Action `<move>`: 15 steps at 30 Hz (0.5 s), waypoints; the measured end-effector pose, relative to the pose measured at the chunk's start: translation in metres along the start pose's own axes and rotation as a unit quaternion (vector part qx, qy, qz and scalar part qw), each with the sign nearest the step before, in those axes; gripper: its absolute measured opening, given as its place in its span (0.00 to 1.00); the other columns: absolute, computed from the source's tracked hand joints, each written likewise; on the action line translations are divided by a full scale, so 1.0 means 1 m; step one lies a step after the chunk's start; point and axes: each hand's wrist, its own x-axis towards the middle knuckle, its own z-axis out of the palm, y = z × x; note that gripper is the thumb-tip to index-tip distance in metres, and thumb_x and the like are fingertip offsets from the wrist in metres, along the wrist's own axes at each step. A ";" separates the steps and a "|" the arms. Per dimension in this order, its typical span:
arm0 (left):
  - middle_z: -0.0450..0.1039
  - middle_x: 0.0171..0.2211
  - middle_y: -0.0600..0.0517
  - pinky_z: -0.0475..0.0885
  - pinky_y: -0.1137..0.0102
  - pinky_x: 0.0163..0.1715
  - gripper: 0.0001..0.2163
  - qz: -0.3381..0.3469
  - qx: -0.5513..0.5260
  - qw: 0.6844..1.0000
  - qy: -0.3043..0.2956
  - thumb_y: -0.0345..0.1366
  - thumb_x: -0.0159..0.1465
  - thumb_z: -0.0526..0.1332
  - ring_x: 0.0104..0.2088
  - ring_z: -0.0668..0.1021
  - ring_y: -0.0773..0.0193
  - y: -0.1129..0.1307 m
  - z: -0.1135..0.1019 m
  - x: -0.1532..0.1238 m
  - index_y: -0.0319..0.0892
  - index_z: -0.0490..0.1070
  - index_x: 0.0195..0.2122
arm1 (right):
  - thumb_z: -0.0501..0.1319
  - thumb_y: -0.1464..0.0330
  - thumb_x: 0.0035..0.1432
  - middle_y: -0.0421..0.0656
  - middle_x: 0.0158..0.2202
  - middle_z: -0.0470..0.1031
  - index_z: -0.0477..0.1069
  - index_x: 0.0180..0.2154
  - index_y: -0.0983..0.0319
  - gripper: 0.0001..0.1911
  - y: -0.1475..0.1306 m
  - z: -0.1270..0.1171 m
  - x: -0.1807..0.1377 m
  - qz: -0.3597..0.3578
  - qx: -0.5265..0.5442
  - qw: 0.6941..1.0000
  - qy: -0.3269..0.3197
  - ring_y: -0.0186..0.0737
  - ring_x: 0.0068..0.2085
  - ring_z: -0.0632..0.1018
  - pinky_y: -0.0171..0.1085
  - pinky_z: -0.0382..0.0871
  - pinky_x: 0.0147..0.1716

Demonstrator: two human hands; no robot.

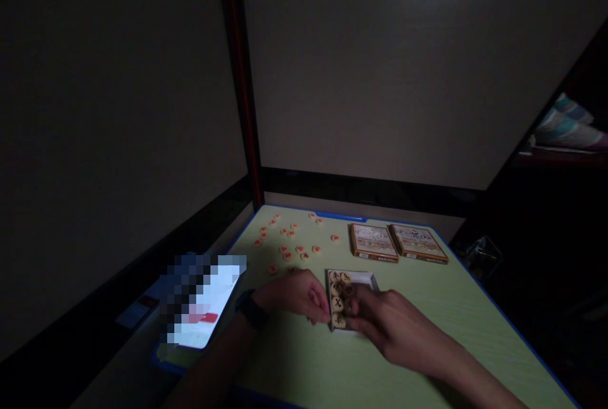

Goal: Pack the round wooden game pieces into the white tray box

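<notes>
A shallow white-edged box tray [365,276] lies on the table with several round Chinese chess pieces [337,303] in it, black characters facing up, along its left side. My right hand [384,320] reaches over the tray from the right, its fingers closed around a shadowed Chinese chess piece [349,290]. My left hand [300,295], with a dark band on the wrist, is curled closed beside the tray's left edge, fingertips close to its wall. What its fingers hold, if anything, is hidden.
Several red-marked pieces [284,249] lie scattered on the blue-edged green table [427,320]. Two flat chess boxes [374,242] lie at the back right. A lit screen [211,301] is at the left edge, and walls [361,80] rise behind and to the left.
</notes>
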 end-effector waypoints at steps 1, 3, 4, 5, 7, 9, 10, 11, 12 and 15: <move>0.78 0.23 0.53 0.67 0.75 0.26 0.08 0.002 -0.002 1.000 0.000 0.39 0.51 0.71 0.25 0.75 0.68 0.000 0.000 0.000 0.41 0.82 0.30 | 0.53 0.67 0.66 0.44 0.32 0.76 0.70 0.41 0.60 0.08 -0.001 -0.001 -0.001 0.003 0.013 1.000 0.006 0.42 0.32 0.76 0.39 0.64 0.31; 0.78 0.23 0.53 0.66 0.75 0.26 0.09 0.007 -0.004 1.000 0.004 0.40 0.51 0.71 0.25 0.75 0.68 -0.001 0.000 0.000 0.41 0.82 0.30 | 0.48 0.69 0.68 0.45 0.34 0.76 0.68 0.42 0.61 0.11 -0.003 -0.004 -0.004 0.008 0.049 0.999 0.006 0.42 0.33 0.76 0.40 0.68 0.33; 0.78 0.23 0.53 0.66 0.75 0.26 0.10 0.009 -0.004 1.000 0.008 0.41 0.51 0.71 0.25 0.75 0.68 -0.002 0.000 0.001 0.40 0.81 0.30 | 0.47 0.70 0.68 0.47 0.36 0.76 0.68 0.43 0.61 0.12 -0.004 -0.005 -0.006 0.007 0.067 0.998 0.003 0.42 0.35 0.76 0.41 0.70 0.36; 0.78 0.23 0.53 0.66 0.75 0.26 0.10 0.011 -0.004 1.000 0.010 0.41 0.51 0.71 0.25 0.75 0.68 -0.002 0.000 0.001 0.40 0.81 0.30 | 0.47 0.71 0.67 0.48 0.39 0.76 0.68 0.45 0.62 0.12 -0.005 -0.006 -0.007 0.001 0.085 0.996 -0.002 0.43 0.39 0.77 0.42 0.72 0.40; 0.77 0.23 0.53 0.66 0.75 0.26 0.10 0.012 -0.002 1.000 0.010 0.42 0.52 0.71 0.25 0.75 0.68 -0.002 0.000 0.001 0.40 0.81 0.30 | 0.48 0.74 0.66 0.51 0.47 0.74 0.69 0.51 0.62 0.17 -0.005 -0.007 -0.008 -0.019 0.111 0.994 -0.015 0.45 0.47 0.77 0.44 0.72 0.49; 0.77 0.23 0.53 0.66 0.75 0.26 0.10 0.011 0.000 1.000 0.008 0.42 0.52 0.71 0.25 0.75 0.68 -0.002 0.000 0.001 0.40 0.81 0.30 | 0.48 0.77 0.64 0.51 0.53 0.72 0.69 0.56 0.59 0.23 -0.004 -0.006 -0.008 -0.041 0.127 0.991 -0.030 0.45 0.53 0.75 0.44 0.69 0.55; 0.77 0.23 0.53 0.66 0.75 0.26 0.10 0.011 0.001 1.000 0.007 0.42 0.52 0.71 0.25 0.75 0.68 -0.002 0.000 0.001 0.40 0.81 0.30 | 0.49 0.78 0.64 0.50 0.54 0.71 0.69 0.57 0.58 0.24 -0.003 -0.004 -0.007 -0.046 0.131 0.990 -0.032 0.45 0.54 0.74 0.44 0.68 0.56; 0.77 0.23 0.53 0.66 0.75 0.26 0.10 0.011 0.002 1.000 0.005 0.42 0.52 0.71 0.24 0.75 0.68 -0.003 0.000 0.001 0.40 0.81 0.30 | 0.50 0.77 0.64 0.50 0.55 0.71 0.69 0.58 0.58 0.24 -0.003 -0.002 -0.007 -0.047 0.133 0.990 -0.026 0.45 0.55 0.74 0.44 0.68 0.56; 0.77 0.22 0.53 0.66 0.75 0.26 0.11 0.011 0.002 1.000 0.002 0.43 0.52 0.71 0.24 0.75 0.68 -0.003 0.000 0.001 0.40 0.81 0.30 | 0.52 0.76 0.65 0.50 0.54 0.72 0.70 0.57 0.58 0.22 -0.002 0.001 -0.006 -0.043 0.134 0.990 -0.014 0.46 0.55 0.74 0.45 0.68 0.56; 0.77 0.22 0.53 0.65 0.75 0.25 0.12 0.007 -0.005 1.000 -0.017 0.44 0.51 0.72 0.24 0.75 0.68 -0.005 0.001 0.002 0.41 0.81 0.29 | 0.58 0.72 0.63 0.48 0.46 0.77 0.73 0.48 0.60 0.12 -0.003 0.013 -0.004 -0.018 0.131 0.991 0.029 0.47 0.48 0.77 0.43 0.72 0.49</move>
